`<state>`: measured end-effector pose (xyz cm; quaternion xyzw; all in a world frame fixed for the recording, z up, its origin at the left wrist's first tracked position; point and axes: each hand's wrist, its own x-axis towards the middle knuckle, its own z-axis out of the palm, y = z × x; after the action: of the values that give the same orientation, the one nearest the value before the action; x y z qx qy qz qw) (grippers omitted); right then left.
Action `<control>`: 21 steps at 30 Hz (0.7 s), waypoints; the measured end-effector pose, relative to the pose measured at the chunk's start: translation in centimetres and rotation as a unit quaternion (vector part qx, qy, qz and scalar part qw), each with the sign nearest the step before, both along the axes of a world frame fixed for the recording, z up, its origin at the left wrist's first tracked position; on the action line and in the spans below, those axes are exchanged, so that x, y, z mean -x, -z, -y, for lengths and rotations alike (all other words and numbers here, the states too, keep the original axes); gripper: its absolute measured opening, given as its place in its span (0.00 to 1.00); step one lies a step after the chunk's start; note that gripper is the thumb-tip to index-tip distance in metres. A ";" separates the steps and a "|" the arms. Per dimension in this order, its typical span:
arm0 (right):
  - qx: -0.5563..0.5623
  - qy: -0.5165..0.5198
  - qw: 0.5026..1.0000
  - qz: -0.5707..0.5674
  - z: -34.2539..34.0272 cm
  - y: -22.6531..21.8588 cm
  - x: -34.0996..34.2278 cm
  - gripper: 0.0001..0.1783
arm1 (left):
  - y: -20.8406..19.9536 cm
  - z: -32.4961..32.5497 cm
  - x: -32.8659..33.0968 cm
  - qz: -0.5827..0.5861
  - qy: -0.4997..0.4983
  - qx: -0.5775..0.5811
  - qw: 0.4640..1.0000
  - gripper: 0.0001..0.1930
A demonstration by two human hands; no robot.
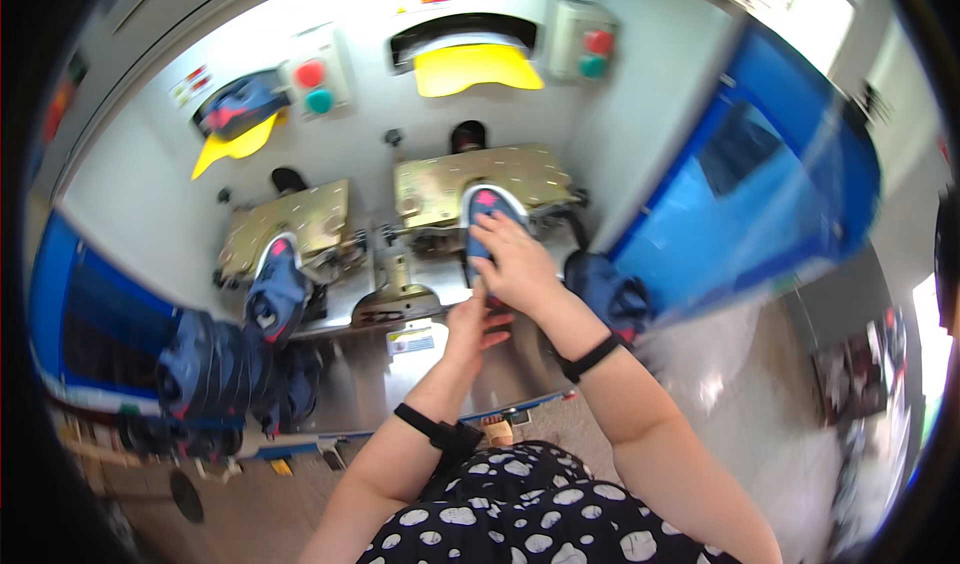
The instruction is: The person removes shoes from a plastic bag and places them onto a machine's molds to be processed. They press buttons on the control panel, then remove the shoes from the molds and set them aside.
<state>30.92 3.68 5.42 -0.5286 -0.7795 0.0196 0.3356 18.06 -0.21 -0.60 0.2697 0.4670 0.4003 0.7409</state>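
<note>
A blue shoe [482, 234] with a pink patch and a pale rim sits toe-in at the front of the right-hand brass-coloured metal plate [440, 184]. My right hand [515, 264] lies over its top, fingers curved round the upper. By the heel end is my left hand [470, 326], its fingers apart; whether it touches the shoe is hidden. A second blue shoe [275, 294] rests against the left-hand brass-coloured plate [300, 219], away from both hands.
Several blue shoes [205, 364] are bunched at the left front, and more blue shoes [610, 294] stand right of my hands. Button boxes [575, 42] and yellow flaps [478, 69] line the back wall. Blue-framed side panels [740, 184] flank the metal worktop [350, 384].
</note>
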 end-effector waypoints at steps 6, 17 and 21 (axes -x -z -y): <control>-0.174 -0.033 0.977 -0.118 11.5 -5.7 0.7 0.19 | 3.0 -1.7 3.6 0.005 0.043 -0.050 0.998 0.30; 0.215 0.353 0.900 -0.139 18.7 4.9 -29.9 0.17 | -1.2 -0.9 1.1 -0.063 0.097 -0.022 0.993 0.37; 0.369 0.447 0.801 -0.152 15.6 9.0 -24.8 0.17 | -1.6 -1.0 2.7 -0.073 0.076 -0.025 0.994 0.37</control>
<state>55.73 -11.88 -3.63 -0.8926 -0.3294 0.2333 0.2010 15.35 0.77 0.95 0.3511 0.4883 0.3334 0.7260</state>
